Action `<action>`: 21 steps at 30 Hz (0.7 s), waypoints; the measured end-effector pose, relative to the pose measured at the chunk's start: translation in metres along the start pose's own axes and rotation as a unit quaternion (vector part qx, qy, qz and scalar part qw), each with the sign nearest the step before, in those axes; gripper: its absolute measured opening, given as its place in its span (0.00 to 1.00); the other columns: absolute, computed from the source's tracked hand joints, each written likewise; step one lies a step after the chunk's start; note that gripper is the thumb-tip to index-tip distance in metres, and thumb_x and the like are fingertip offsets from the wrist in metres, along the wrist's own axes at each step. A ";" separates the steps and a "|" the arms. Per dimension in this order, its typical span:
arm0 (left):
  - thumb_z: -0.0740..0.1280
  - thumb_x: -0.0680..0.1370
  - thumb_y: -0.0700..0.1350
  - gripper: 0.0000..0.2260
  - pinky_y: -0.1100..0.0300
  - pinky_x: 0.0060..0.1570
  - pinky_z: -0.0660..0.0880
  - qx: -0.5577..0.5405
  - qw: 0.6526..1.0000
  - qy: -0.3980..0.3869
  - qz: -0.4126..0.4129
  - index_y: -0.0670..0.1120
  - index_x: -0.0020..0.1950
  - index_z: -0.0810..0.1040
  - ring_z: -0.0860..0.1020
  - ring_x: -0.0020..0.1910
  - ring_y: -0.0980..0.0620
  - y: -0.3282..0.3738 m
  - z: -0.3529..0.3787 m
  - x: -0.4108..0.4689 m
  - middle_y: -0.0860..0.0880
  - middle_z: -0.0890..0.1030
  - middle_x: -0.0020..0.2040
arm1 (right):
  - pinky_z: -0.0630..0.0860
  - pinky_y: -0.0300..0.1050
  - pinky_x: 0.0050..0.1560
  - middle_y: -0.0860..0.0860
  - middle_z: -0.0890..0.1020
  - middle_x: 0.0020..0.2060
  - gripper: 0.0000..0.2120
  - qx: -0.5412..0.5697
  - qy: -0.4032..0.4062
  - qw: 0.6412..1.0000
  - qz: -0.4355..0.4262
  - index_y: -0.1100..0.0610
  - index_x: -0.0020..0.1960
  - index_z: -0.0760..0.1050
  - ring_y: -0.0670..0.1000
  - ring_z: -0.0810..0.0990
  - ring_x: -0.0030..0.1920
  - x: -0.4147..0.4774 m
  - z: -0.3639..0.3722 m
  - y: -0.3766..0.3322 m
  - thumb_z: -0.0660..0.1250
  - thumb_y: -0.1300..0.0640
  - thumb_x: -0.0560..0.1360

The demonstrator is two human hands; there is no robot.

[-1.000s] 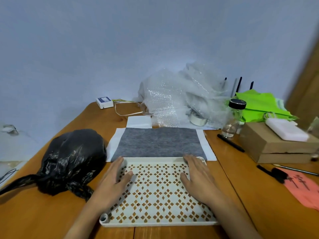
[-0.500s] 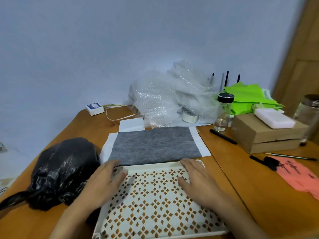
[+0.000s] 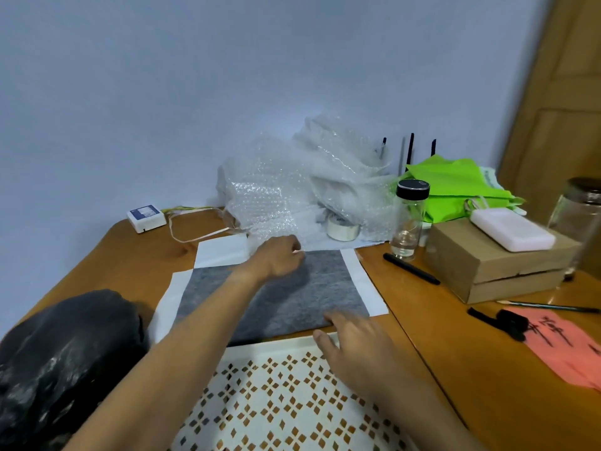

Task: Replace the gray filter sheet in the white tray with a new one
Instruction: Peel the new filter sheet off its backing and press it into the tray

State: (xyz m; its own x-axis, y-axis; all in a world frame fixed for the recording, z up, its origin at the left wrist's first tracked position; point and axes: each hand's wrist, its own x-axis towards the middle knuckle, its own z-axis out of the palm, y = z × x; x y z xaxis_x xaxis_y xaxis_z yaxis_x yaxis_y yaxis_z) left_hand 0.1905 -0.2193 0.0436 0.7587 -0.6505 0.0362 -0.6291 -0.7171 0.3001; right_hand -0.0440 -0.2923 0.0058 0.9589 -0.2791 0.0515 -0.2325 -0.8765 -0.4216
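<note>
Two bare hands are reaching over a wooden surface toward the gray filter sheet. This sheet is lying flat on white paper, just beyond the far rim of the white tray, outside it. The tray is sitting nearest the person, with brown wood showing through its diamond cut-outs.

The left hand is stretching across the sheet to its far edge. Its fingers are curling there, but whether they are pinching the sheet or the paper under it cannot be told. The right hand is lying at the sheet's near right corner, over the tray's far rim. Its fingers are released and extended, touching the gray edge, though they are showing blurred.

A black plastic bag is sitting to the left of the tray. Bubble wrap is piling up behind the sheet with a tape roll beside it. Off to the right a glass bottle is standing near a black pen and a cardboard box.
</note>
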 end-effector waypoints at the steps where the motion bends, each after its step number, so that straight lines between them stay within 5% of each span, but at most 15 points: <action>1: 0.61 0.82 0.55 0.17 0.51 0.57 0.74 0.009 1.000 -0.012 -0.002 0.46 0.65 0.76 0.78 0.58 0.44 -0.001 0.005 0.014 0.44 0.81 0.63 | 0.65 0.46 0.70 0.46 0.74 0.71 0.25 0.000 0.002 1.000 0.002 0.45 0.77 0.63 0.48 0.70 0.70 -0.001 0.000 0.000 0.53 0.38 0.83; 10: 0.58 0.81 0.65 0.27 0.52 0.52 0.72 0.063 0.992 -0.107 -0.024 0.43 0.61 0.79 0.78 0.57 0.42 0.003 0.027 0.086 0.43 0.81 0.61 | 0.56 0.46 0.77 0.45 0.69 0.76 0.41 -0.080 -0.039 0.996 -0.018 0.47 0.81 0.53 0.48 0.64 0.76 -0.001 0.007 0.000 0.32 0.32 0.73; 14: 0.63 0.76 0.67 0.30 0.52 0.52 0.71 0.041 0.988 -0.139 -0.055 0.44 0.64 0.76 0.77 0.59 0.43 0.003 0.029 0.099 0.43 0.78 0.65 | 0.53 0.46 0.77 0.45 0.64 0.78 0.40 -0.068 -0.056 0.996 -0.004 0.47 0.82 0.51 0.48 0.59 0.78 0.003 0.013 0.004 0.34 0.31 0.74; 21: 0.71 0.71 0.59 0.19 0.50 0.61 0.77 -0.081 0.974 -0.194 -0.081 0.45 0.52 0.84 0.82 0.52 0.47 -0.006 0.008 0.104 0.47 0.84 0.54 | 0.56 0.46 0.76 0.43 0.69 0.75 0.30 0.027 -0.067 0.997 0.008 0.43 0.82 0.48 0.46 0.61 0.75 0.015 0.008 0.011 0.48 0.36 0.83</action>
State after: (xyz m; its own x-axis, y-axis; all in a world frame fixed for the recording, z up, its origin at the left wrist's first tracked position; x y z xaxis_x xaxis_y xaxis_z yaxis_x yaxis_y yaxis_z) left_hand 0.2721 -0.2847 0.0381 0.7058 -0.5995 -0.3774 -0.4470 -0.7902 0.4193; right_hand -0.0306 -0.3026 -0.0053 0.9693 -0.2338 -0.0757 -0.2415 -0.8493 -0.4694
